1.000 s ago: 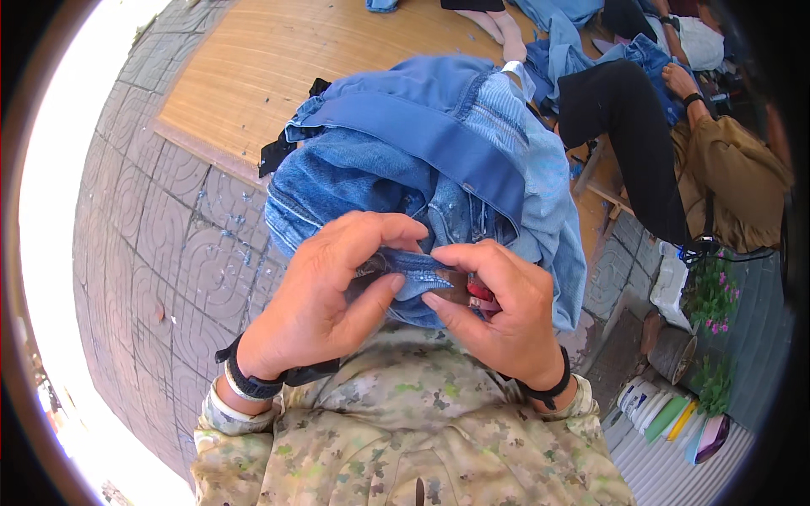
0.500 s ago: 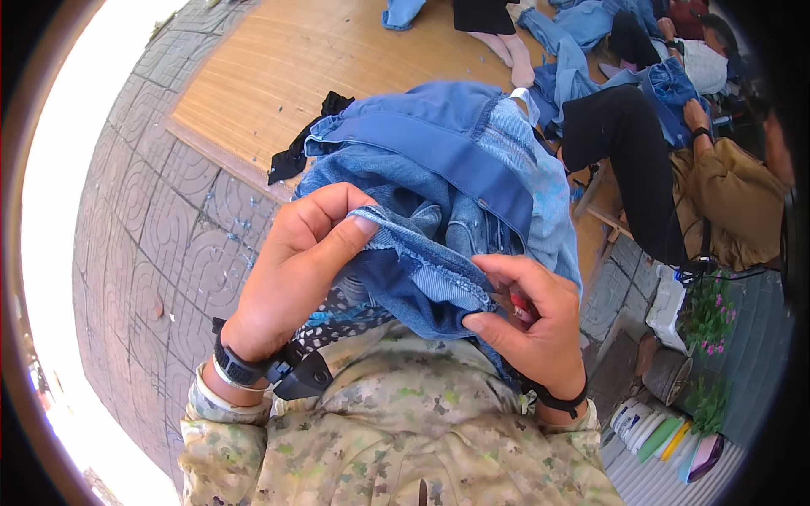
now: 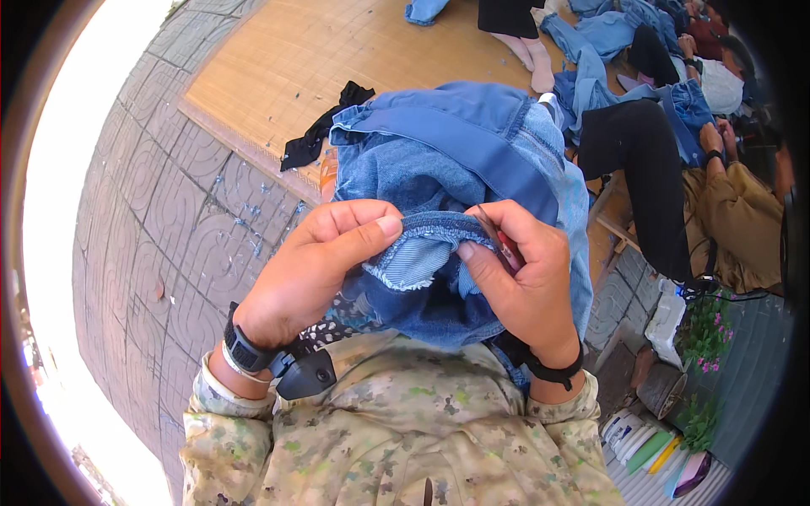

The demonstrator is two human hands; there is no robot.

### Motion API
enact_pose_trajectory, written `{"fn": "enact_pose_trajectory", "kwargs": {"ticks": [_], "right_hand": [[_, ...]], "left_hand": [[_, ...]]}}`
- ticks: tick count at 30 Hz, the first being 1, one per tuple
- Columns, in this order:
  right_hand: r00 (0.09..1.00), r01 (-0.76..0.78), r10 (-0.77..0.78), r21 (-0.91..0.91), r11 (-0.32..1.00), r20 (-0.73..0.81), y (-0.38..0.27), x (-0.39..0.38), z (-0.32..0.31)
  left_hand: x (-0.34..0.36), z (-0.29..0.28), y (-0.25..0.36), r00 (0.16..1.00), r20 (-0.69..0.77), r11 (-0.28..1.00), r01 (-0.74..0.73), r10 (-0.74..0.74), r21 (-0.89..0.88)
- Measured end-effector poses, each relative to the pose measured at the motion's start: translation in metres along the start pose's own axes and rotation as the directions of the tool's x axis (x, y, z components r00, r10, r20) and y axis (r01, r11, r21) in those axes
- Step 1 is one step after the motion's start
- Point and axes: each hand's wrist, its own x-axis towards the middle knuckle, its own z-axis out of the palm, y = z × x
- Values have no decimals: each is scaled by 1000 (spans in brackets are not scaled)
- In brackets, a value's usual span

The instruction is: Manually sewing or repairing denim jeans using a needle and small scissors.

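A blue denim garment lies bunched over my lap, its frayed inner seam edge turned up between my hands. My left hand is closed, pinching one end of that edge between thumb and forefinger. With thumb and forefinger my right hand grips the other end. Tucked in the right palm is a small tool with a red handle and a thin metal blade, mostly hidden by the fingers. More denim with a smooth blue band is heaped just beyond my hands.
Ahead is a wooden board platform with a black cloth on its edge. Thread scraps dot the paving at left. At right, other people sit among denim pieces, one with a black-trousered leg close by. Flowering plants stand lower right.
My hands have drawn level, the left moving right and down, the right rising slightly. The seam edge is now turned up to show its pale striped inner side. The view has shifted a little.
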Motion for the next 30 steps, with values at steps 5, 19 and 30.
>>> {"fn": "enact_pose_trajectory", "kwargs": {"ticks": [5, 19, 30], "right_hand": [[974, -223, 222, 346, 911, 45, 9, 0, 2], [987, -141, 154, 225, 964, -40, 2, 0, 7], [982, -163, 186, 364, 917, -29, 29, 9, 18]], "left_hand": [[2, 5, 3, 999, 37, 999, 39, -39, 10], [3, 9, -2, 997, -69, 959, -9, 29, 285], [6, -3, -1, 963, 203, 984, 170, -179, 58]]}}
